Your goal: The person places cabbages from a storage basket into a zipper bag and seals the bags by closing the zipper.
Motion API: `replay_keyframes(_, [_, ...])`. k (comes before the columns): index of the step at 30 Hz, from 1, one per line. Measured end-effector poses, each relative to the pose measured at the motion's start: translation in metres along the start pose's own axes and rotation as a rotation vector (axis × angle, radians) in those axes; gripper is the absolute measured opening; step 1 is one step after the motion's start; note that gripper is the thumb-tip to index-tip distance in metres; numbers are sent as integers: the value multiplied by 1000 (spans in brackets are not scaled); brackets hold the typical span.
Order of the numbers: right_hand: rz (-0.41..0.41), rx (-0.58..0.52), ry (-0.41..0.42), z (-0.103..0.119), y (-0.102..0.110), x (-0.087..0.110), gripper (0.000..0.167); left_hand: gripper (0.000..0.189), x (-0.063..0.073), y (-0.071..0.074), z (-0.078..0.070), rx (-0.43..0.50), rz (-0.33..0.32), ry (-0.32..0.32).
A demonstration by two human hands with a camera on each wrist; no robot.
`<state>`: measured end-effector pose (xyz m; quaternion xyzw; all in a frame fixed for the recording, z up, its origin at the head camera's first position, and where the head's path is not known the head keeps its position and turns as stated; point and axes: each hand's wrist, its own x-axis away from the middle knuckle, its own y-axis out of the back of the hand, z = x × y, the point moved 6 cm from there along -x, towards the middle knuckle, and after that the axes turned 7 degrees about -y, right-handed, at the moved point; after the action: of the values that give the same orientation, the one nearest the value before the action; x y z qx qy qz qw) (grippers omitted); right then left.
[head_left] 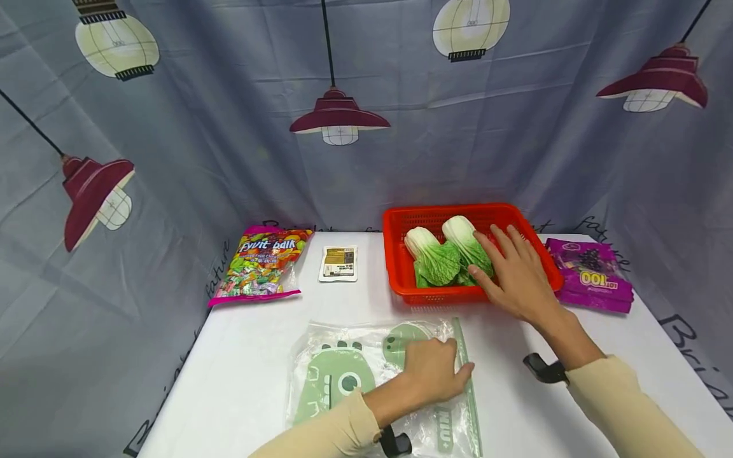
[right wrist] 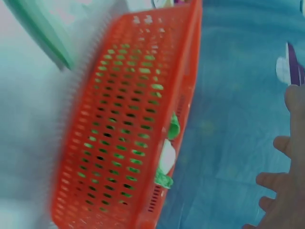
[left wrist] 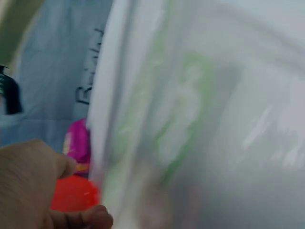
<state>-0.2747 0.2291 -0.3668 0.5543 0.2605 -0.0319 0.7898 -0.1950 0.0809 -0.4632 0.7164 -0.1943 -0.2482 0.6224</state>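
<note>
A clear zip bag (head_left: 338, 375) with green cartoon prints lies flat at the front of the table. My left hand (head_left: 429, 372) is bent over the bag by its green zip strip (head_left: 471, 407); its thumb and forefinger are apart, and the other fingers are hidden. Close and blurred, the bag also fills much of the left wrist view. Two Chinese cabbages (head_left: 438, 264) rest in a red plastic basket (head_left: 418, 296) at the back. My right hand (head_left: 518, 280) hovers over the basket's right side with fingers spread, beside the right cabbage (head_left: 460, 230), holding nothing.
A colourful candy bag (head_left: 260, 264) lies at the back left. Next to it is a small white packet (head_left: 338, 263). A purple snack bag (head_left: 592, 273) lies right of the basket. Grey printed curtain (head_left: 355, 178) stands behind the white table (head_left: 229, 381).
</note>
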Motion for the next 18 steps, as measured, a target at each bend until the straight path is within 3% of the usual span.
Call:
replay_keyframes(2, [-25,5,35,7,3,14,67,57,5,-28,-11,-26,98,48])
replay_keyframes(4, [-46,10,66,14,4,25,67,64,6,-45,-16,-66,173,97])
replay_keyframes(7, [-70,-17,103,26,3,42,64,65,8,-59,-21,-93,223,114])
replay_keyframes(9, [-70,-54,120,35,4,54,61,58,10,-61,-22,-48,224,107])
replay_keyframes(14, [21,-187,108,55,-2,90,54,37,19,-52,-18,257,135,89])
replay_keyframes(18, [80,-281,60,64,-23,120,57,33,30,-32,-4,508,-60,84])
